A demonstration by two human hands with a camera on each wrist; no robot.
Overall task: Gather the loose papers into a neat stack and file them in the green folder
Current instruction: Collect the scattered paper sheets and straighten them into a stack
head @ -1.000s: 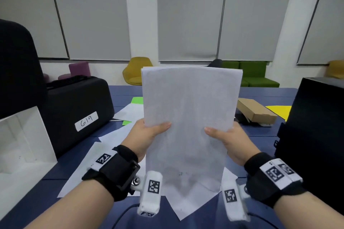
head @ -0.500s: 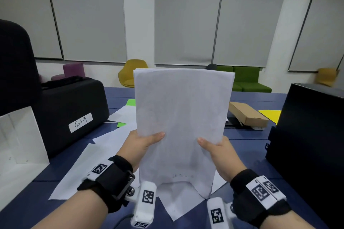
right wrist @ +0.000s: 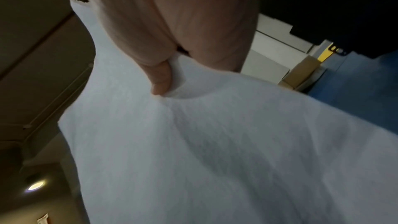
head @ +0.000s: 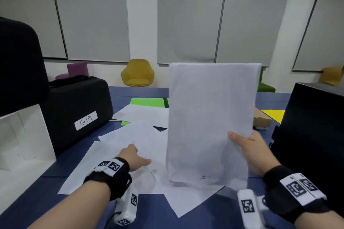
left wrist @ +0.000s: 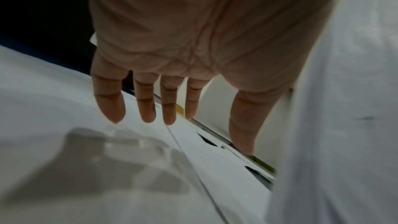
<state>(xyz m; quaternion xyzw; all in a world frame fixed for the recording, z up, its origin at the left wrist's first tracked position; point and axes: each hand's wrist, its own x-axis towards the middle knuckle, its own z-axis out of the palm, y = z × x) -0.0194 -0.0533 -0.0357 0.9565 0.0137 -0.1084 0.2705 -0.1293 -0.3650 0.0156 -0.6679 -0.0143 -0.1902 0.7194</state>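
My right hand (head: 247,147) grips a stack of white papers (head: 210,122) by its right edge and holds it upright over the blue table (head: 46,208); in the right wrist view the thumb (right wrist: 160,81) pinches the sheets (right wrist: 215,142). My left hand (head: 133,156) is off the stack, open and palm down, just above loose white sheets (head: 130,135) lying on the table. The left wrist view shows its straight fingers (left wrist: 146,105) hovering over those papers (left wrist: 64,108). Farther back the green folder (head: 149,102) lies flat, partly covered by a sheet.
A black case labelled 619 (head: 78,113) stands at the left beside a white box (head: 22,135). A black box (head: 312,132) rises at the right. Behind the stack lie a cardboard box (head: 261,120) and a yellow folder (head: 273,114).
My left hand has let go of the stack and dropped to the loose sheets on the table. The right hand alone now holds the stack, shifted to the right.
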